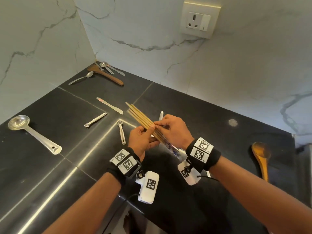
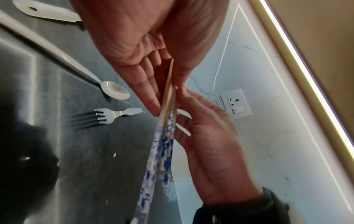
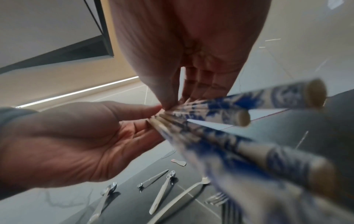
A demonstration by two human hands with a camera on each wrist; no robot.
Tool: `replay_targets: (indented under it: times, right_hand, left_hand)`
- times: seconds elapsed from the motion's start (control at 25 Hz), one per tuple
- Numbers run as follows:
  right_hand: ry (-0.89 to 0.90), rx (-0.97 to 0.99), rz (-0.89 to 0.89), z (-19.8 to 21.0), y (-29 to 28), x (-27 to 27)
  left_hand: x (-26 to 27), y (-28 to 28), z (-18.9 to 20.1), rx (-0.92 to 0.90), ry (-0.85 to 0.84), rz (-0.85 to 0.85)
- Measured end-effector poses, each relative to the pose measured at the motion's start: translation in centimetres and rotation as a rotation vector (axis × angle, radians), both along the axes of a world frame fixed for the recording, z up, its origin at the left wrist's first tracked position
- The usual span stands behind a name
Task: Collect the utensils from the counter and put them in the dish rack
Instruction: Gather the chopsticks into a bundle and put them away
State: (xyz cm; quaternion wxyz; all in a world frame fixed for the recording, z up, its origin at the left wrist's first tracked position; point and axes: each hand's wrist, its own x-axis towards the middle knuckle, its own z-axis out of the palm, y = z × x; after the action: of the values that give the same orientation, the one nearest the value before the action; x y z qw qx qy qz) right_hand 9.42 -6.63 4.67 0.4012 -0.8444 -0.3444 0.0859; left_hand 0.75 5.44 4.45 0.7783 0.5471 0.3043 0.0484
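Observation:
A bundle of wooden chopsticks (image 1: 140, 115) with blue-and-white patterned ends (image 2: 164, 145) is held a little above the black counter (image 1: 211, 119). My left hand (image 1: 150, 132) holds the bundle from below, thumb on top. My right hand (image 1: 159, 124) pinches the same sticks from the right side. In the right wrist view the patterned ends (image 3: 235, 116) fan out toward the camera, blurred. Several utensils lie on the counter: a steel ladle (image 1: 33, 132), two measuring spoons (image 1: 95, 119) (image 1: 121, 132), a butter knife (image 1: 109, 105) and a wooden spoon (image 1: 261, 157).
In the far corner lie a wooden spatula (image 1: 106, 75), a teaspoon (image 1: 81, 78) and more small steel pieces (image 1: 108, 67). A fork (image 2: 107, 116) and a spoon (image 2: 114, 92) rest under my hands. A wall socket (image 1: 199, 19) is on the marble wall. No dish rack shows.

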Motion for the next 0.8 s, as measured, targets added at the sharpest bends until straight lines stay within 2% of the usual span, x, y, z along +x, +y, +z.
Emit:
replay_targets:
  times: [0.16, 0.28, 0.44, 0.56, 0.8]
  right_hand:
    - [-0.049, -0.054, 0.095, -0.2, -3.5, -1.6]
    - [-0.057, -0.115, 0.072, 0.1, -5.6, -2.5]
    - [0.038, -0.143, -0.030, 1.4, -8.2, -3.7]
    - [0.138, -0.192, -0.073, 3.1, -10.0, -4.8]
    - [0.253, -0.337, -0.028, 7.0, -14.1, -5.1]
  left_hand:
    - [-1.7, -2.7, -0.7, 0.028, -0.012, 0.014]
    - [-2.3, -4.0, -0.8, 0.028, -0.032, -0.028]
    - [-2.2, -4.7, 0.3, -0.007, -0.080, -0.095]
    - [-1.7, -5.5, 1.6, -0.030, -0.167, -0.216]
    - [-1.7, -8.4, 3.9, -0.093, -0.324, -0.396]
